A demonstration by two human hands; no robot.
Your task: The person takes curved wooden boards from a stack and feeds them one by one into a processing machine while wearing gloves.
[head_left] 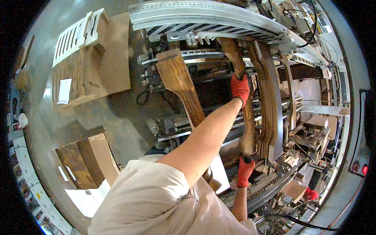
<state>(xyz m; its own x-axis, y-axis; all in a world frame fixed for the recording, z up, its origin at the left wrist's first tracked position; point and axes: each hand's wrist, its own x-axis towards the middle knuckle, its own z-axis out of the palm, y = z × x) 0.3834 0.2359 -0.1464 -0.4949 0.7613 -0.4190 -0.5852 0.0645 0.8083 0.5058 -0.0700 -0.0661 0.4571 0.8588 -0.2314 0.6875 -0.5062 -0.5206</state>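
Curved wooden plank (246,117) sits half-seated in the machine (219,23), gripped at both ends by left hand (239,89) and right hand (245,171); not yet released.

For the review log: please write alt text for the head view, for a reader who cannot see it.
Two red-gloved hands, left hand far, right hand near, grip the ends of a curved wooden plank on a metal machine. A second plank lies alongside; wood stacks stand left.
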